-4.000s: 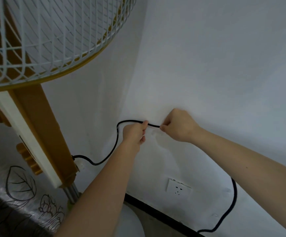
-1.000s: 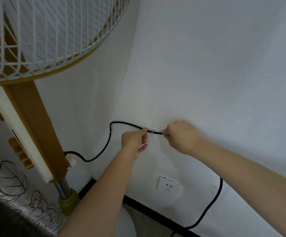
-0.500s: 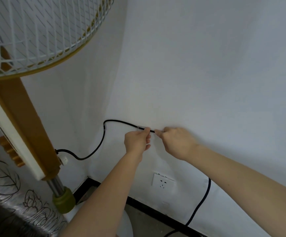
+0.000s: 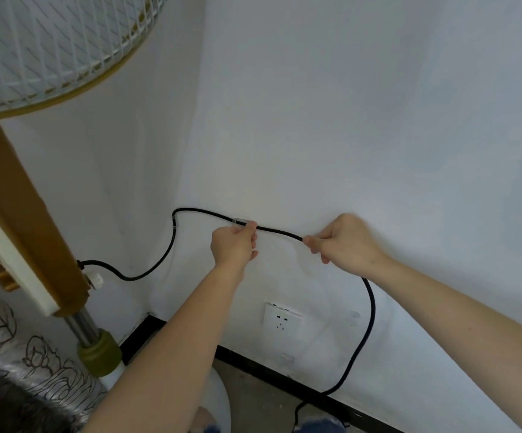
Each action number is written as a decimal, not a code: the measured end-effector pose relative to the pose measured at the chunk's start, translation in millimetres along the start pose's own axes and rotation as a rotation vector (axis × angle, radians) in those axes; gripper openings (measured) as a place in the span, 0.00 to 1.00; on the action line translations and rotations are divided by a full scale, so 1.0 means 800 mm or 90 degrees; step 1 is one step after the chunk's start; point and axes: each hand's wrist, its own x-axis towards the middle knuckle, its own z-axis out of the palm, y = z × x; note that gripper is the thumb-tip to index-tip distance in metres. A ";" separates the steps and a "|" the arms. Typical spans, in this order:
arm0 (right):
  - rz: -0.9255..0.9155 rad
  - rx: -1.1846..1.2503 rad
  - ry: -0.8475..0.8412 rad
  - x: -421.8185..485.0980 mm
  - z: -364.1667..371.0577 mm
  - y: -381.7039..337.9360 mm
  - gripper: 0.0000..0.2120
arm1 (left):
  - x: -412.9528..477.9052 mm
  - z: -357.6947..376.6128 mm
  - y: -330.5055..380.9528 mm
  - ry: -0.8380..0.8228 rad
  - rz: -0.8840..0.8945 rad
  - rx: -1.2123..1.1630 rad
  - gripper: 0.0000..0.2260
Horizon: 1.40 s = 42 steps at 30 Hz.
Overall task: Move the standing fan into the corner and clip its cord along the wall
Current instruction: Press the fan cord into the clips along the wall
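The standing fan (image 4: pixel 31 220), brown and white with a white grille, fills the left side in the corner. Its black cord (image 4: pixel 280 231) leaves the column, rises through a small clear clip (image 4: pixel 174 222) near the corner, then runs right along the white wall. A second clear clip (image 4: pixel 240 221) sits on the cord at my left hand's fingertips. My left hand (image 4: pixel 234 245) pinches the cord there. My right hand (image 4: pixel 344 242) grips the cord farther right, holding that span taut. Past my right hand the cord hangs down to the floor.
A white wall socket (image 4: pixel 282 318) sits low on the wall below my hands. A black skirting strip (image 4: pixel 253 368) runs along the wall's foot. Patterned silver fabric (image 4: pixel 9 364) lies at the lower left beside the fan's pole and white base.
My right hand has slid right along the cord, widening the gap between my hands and baring a longer straight span. The view has shifted, so the fan sits farther left.
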 end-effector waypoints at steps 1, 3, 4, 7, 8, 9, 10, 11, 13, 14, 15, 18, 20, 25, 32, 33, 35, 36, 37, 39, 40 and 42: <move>-0.008 -0.033 0.015 0.000 0.002 -0.001 0.21 | -0.001 0.000 0.000 0.004 0.001 0.001 0.12; -0.040 -0.109 0.058 0.000 0.006 -0.007 0.25 | -0.002 0.001 0.000 0.013 0.004 -0.003 0.13; -0.050 -0.144 0.071 -0.001 0.007 -0.011 0.27 | -0.004 0.002 0.000 0.016 0.003 -0.007 0.12; -0.046 -0.215 0.079 -0.003 0.009 -0.018 0.27 | -0.013 0.010 -0.001 -0.029 -0.025 -0.020 0.11; -0.045 -0.232 0.076 -0.003 0.010 -0.018 0.27 | -0.019 0.016 -0.001 -0.060 -0.040 -0.017 0.10; -0.045 -0.244 0.072 -0.003 0.011 -0.018 0.27 | -0.025 0.021 -0.002 -0.090 -0.053 -0.012 0.09; -0.044 -0.251 0.065 -0.003 0.012 -0.018 0.26 | -0.030 0.027 -0.002 -0.113 -0.060 -0.010 0.09; -0.043 -0.256 0.059 -0.004 0.013 -0.017 0.26 | -0.034 0.033 -0.004 -0.128 -0.065 -0.011 0.09; -0.047 -0.265 0.047 -0.004 0.016 -0.017 0.25 | -0.035 0.035 -0.005 -0.134 -0.063 -0.020 0.08; -0.050 -0.264 0.042 -0.004 0.016 -0.016 0.25 | -0.035 0.036 -0.005 -0.133 -0.062 -0.023 0.08; -0.050 -0.250 0.034 -0.004 0.015 -0.016 0.26 | -0.034 0.036 -0.005 -0.132 -0.060 -0.024 0.08; -0.031 -0.176 0.001 -0.005 0.005 -0.008 0.24 | -0.034 0.036 -0.007 -0.134 -0.063 -0.019 0.08; -0.009 -0.131 -0.013 -0.008 -0.005 0.001 0.22 | -0.034 0.036 -0.008 -0.133 -0.065 -0.021 0.08; 0.078 -0.041 -0.016 -0.019 -0.032 0.029 0.15 | -0.036 0.039 -0.010 -0.119 -0.066 -0.034 0.08; 0.049 -0.127 0.028 -0.027 -0.025 0.026 0.24 | -0.048 0.045 -0.011 -0.152 -0.054 0.017 0.09; 0.040 -0.144 0.033 -0.027 -0.022 0.024 0.25 | -0.050 0.045 -0.013 -0.183 -0.057 0.035 0.08; 0.026 -0.176 0.039 -0.027 -0.017 0.021 0.26 | -0.055 0.049 -0.018 -0.222 -0.063 0.040 0.07; 0.022 -0.188 0.038 -0.026 -0.015 0.020 0.26 | -0.057 0.050 -0.021 -0.223 -0.065 0.029 0.06; 0.018 -0.197 0.034 -0.026 -0.013 0.019 0.26 | -0.058 0.051 -0.023 -0.216 -0.063 0.019 0.06; 0.012 -0.208 0.019 -0.026 -0.012 0.018 0.25 | -0.058 0.055 -0.025 -0.195 -0.058 0.015 0.07; 0.012 -0.206 0.009 -0.025 -0.013 0.020 0.25 | -0.057 0.057 -0.026 -0.186 -0.056 0.020 0.07; 0.026 -0.187 -0.009 -0.027 -0.021 0.024 0.24 | -0.056 0.059 -0.027 -0.171 -0.054 0.034 0.08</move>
